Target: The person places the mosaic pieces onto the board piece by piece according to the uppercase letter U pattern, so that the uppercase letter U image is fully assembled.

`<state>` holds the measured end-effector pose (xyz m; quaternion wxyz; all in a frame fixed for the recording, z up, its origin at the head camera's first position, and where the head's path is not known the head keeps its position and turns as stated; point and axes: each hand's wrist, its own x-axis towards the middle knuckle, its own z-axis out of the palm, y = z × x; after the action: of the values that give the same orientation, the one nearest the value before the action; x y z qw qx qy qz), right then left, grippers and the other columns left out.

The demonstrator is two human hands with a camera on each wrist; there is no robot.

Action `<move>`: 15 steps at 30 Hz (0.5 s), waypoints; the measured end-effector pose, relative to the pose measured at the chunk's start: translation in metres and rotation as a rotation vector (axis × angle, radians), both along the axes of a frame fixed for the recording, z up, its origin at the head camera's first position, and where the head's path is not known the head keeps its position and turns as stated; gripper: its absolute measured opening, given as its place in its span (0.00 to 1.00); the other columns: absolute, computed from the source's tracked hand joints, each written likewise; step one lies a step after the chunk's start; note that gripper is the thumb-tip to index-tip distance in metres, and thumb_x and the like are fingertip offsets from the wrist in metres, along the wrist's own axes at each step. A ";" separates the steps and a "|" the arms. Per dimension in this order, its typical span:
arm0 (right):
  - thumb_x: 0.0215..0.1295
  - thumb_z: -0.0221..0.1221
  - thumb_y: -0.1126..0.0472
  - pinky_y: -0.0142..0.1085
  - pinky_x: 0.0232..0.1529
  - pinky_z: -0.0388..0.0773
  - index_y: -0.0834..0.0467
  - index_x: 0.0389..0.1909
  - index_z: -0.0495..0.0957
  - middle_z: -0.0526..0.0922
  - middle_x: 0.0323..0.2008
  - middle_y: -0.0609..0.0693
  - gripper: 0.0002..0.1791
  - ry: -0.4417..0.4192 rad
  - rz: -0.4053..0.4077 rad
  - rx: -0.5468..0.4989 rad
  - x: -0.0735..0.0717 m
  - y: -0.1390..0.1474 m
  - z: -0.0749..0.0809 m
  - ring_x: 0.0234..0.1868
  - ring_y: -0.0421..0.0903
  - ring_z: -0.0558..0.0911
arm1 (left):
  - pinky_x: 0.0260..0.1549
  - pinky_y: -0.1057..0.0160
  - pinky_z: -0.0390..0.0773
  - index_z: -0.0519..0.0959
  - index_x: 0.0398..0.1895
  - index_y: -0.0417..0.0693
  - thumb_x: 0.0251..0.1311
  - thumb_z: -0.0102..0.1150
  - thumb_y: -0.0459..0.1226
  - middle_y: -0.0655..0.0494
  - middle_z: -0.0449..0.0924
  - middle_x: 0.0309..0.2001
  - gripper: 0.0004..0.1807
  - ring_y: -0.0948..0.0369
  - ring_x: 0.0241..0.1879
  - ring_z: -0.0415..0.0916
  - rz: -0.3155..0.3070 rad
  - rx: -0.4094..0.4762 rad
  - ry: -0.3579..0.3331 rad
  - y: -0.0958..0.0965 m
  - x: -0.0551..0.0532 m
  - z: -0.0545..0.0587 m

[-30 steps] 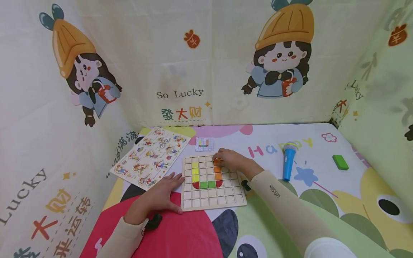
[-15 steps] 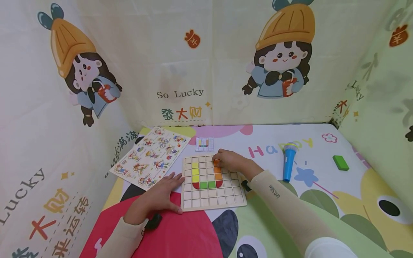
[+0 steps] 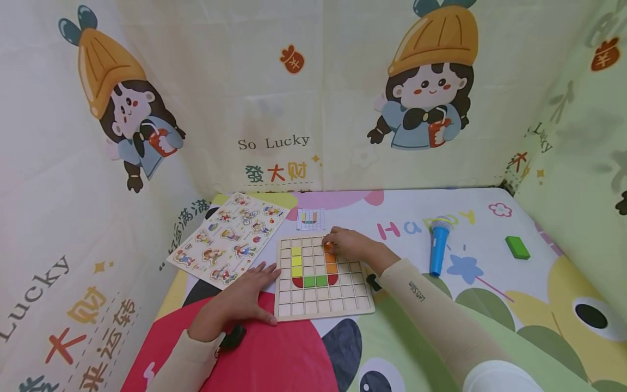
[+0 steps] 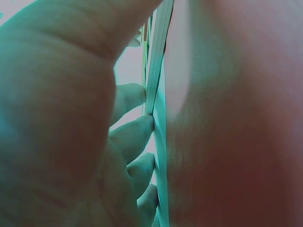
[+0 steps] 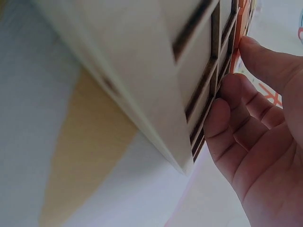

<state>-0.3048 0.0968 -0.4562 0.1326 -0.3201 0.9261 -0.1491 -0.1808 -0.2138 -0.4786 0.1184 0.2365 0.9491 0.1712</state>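
Note:
The wooden grid board (image 3: 311, 310) lies on the table, with a U of coloured tiles in its cells. Yellow tiles (image 3: 296, 261) form its left side, orange tiles (image 3: 331, 268) the right, green tiles (image 3: 309, 281) the bottom, with red rounded pieces (image 3: 333, 280) at the corners. At the top of the orange column my right hand (image 3: 354, 243) pinches an orange tile (image 3: 329, 249), mostly covered by the fingers. In the right wrist view the thumb and fingertips meet the grid. My left hand (image 3: 247, 293) spreads against the board's left edge, fingertips at its side (image 4: 158, 61).
Behind the board lies a small card (image 3: 311, 219) printed with a coloured U on a grid. A sheet of cartoon figures (image 3: 228, 239) is at the left. To the right are a blue toy microphone (image 3: 437, 250) and a green block (image 3: 517, 247).

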 end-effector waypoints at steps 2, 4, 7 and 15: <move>0.68 0.61 0.55 0.37 0.51 0.73 0.46 0.56 0.80 0.73 0.46 0.44 0.16 -0.002 -0.002 -0.001 0.000 0.001 0.000 0.43 0.44 0.74 | 0.67 0.44 0.52 0.59 0.76 0.58 0.31 0.72 0.69 0.59 0.53 0.75 0.64 0.51 0.75 0.41 -0.002 0.000 0.000 0.000 0.000 0.000; 0.68 0.61 0.55 0.37 0.52 0.73 0.46 0.56 0.80 0.73 0.46 0.44 0.16 -0.004 -0.003 -0.001 0.001 0.002 0.000 0.43 0.44 0.74 | 0.68 0.44 0.51 0.59 0.76 0.58 0.31 0.72 0.69 0.59 0.54 0.75 0.64 0.51 0.75 0.41 -0.004 0.004 -0.002 0.001 0.000 0.000; 0.68 0.61 0.55 0.37 0.51 0.74 0.47 0.56 0.80 0.73 0.46 0.44 0.16 0.001 -0.004 0.000 0.001 0.004 -0.001 0.42 0.44 0.74 | 0.67 0.44 0.51 0.59 0.75 0.57 0.31 0.71 0.69 0.58 0.54 0.75 0.64 0.51 0.75 0.41 -0.006 0.008 -0.007 0.003 0.000 0.000; 0.69 0.59 0.56 0.38 0.50 0.75 0.50 0.56 0.80 0.74 0.46 0.46 0.16 0.068 -0.024 -0.007 0.005 0.024 0.007 0.42 0.44 0.76 | 0.67 0.44 0.53 0.58 0.76 0.56 0.31 0.71 0.69 0.58 0.53 0.75 0.65 0.51 0.75 0.41 -0.010 0.008 0.001 0.005 -0.003 0.002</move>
<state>-0.2999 0.1211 -0.4496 0.0980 -0.3143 0.9333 -0.1432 -0.1834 -0.2087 -0.4769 0.1181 0.2419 0.9472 0.1741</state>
